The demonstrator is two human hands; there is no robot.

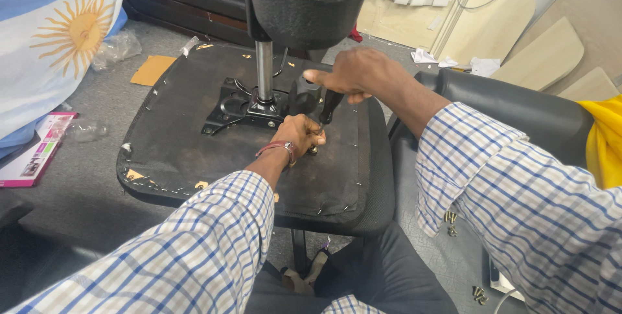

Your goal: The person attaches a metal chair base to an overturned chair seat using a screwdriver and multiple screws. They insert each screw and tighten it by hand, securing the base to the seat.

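An office chair seat lies upside down, its black underside facing me. A metal mounting plate and a silver gas-lift column rise from its middle. My right hand is shut on the black handle of a screwdriver, held upright over the seat's underside. My left hand is closed around the screwdriver's lower end, pinching at a small screw on the seat. A reddish band circles my left wrist.
The chair base hub looms above the column. A black chair backrest lies at right. Loose screws rest on the grey floor. A flag with a sun, a booklet, cardboard and wooden panels surround the seat.
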